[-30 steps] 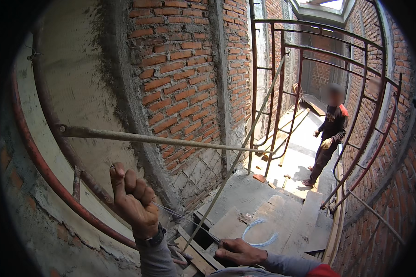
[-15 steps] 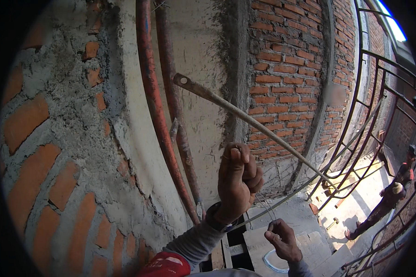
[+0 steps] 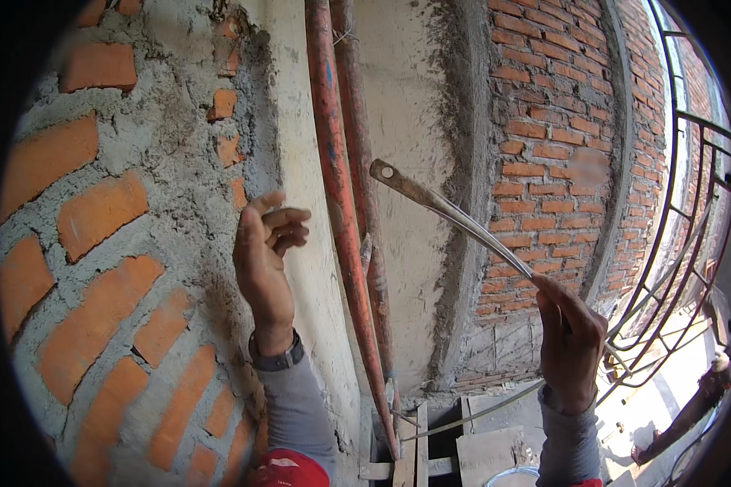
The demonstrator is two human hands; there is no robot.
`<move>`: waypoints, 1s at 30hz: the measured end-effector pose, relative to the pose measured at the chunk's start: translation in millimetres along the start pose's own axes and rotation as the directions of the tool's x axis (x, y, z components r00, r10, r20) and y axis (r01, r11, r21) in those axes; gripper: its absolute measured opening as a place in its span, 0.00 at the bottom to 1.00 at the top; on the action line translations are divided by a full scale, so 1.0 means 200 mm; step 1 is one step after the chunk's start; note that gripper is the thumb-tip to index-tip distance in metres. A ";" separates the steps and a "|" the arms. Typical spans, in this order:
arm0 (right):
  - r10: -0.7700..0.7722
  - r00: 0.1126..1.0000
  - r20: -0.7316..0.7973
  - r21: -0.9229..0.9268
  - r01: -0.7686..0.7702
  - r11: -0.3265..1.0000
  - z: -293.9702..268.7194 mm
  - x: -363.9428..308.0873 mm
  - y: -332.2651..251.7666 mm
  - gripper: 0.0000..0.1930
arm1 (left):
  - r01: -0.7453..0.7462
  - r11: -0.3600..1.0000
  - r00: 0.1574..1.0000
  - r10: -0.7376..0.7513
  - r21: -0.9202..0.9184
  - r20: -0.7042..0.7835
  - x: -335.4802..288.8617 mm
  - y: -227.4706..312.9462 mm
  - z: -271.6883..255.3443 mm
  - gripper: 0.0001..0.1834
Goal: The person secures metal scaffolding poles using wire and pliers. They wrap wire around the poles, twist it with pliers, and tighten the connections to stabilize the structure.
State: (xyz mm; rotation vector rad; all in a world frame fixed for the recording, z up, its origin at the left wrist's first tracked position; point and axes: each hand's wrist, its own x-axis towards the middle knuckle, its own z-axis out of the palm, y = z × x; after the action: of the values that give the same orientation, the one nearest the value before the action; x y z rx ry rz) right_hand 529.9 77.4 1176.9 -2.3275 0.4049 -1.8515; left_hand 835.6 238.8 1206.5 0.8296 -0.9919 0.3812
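Note:
My left hand (image 3: 266,264) is raised beside the rough wall, its fingers apart and loosely curled, with nothing in them. A metal rod (image 3: 414,188) with a flattened, holed end slants across the middle. My right hand (image 3: 573,341) is closed in a pinch in front of the rod, its fingertips together. Thin silvery strands that look like doubled wire (image 3: 495,245) run from those fingertips up along the rod. Whether the fingers also touch the rod I cannot tell. The hand hides the rod's lower part.
Two red pipes (image 3: 341,178) stand upright against the pale column. Rough brick and mortar (image 3: 110,211) fill the left. Metal scaffold frames (image 3: 678,219) rise at right, above a person (image 3: 694,402) down below. Boards (image 3: 491,454) and a coil of wire (image 3: 516,477) lie beneath my hands.
My left hand has moved left, away from the rod, and its fingers have opened. My right hand has risen from low down to the rod. The view has shifted left.

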 end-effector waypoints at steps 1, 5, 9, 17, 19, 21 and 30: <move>-0.067 0.998 -0.016 -0.020 0.067 0.998 0.03 0.04 0.01 0.11 | -0.041 0.997 0.999 0.040 0.059 0.029 0.12 -0.13 0.01 0.33; -0.129 0.992 0.000 -0.146 0.127 0.981 0.13 0.16 0.00 0.11 | -0.109 0.990 0.972 0.087 0.093 0.220 0.39 -0.68 0.22 0.45; -0.171 0.985 -0.022 -0.259 0.159 0.953 0.19 0.19 -0.01 0.13 | -0.356 0.902 0.917 0.285 0.246 0.280 0.35 -0.96 0.43 0.72; -0.298 0.953 0.052 -0.435 0.290 0.852 0.34 0.21 0.03 0.17 | -0.277 0.905 0.933 0.174 0.322 0.314 0.33 -0.85 0.51 0.78; -0.389 0.921 0.003 -0.436 0.352 0.829 0.41 0.22 0.03 0.17 | -0.226 0.947 0.936 0.146 0.230 0.320 0.32 -0.80 0.51 0.76; -0.407 0.913 -0.002 -0.463 0.360 0.810 0.46 0.22 0.02 0.18 | -0.166 0.974 0.932 0.104 0.154 0.346 0.29 -0.75 0.51 0.75; -0.272 0.946 0.174 -0.606 0.321 0.728 0.41 0.21 -0.03 0.19 | -0.165 0.963 0.951 0.098 0.213 0.293 0.32 -0.79 0.52 0.75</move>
State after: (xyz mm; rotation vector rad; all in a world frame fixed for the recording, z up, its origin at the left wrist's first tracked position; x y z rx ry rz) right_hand 618.9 65.1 1198.5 -3.0496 0.7900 -1.9794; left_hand 907.4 52.7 1220.6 1.0548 -1.2885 0.5139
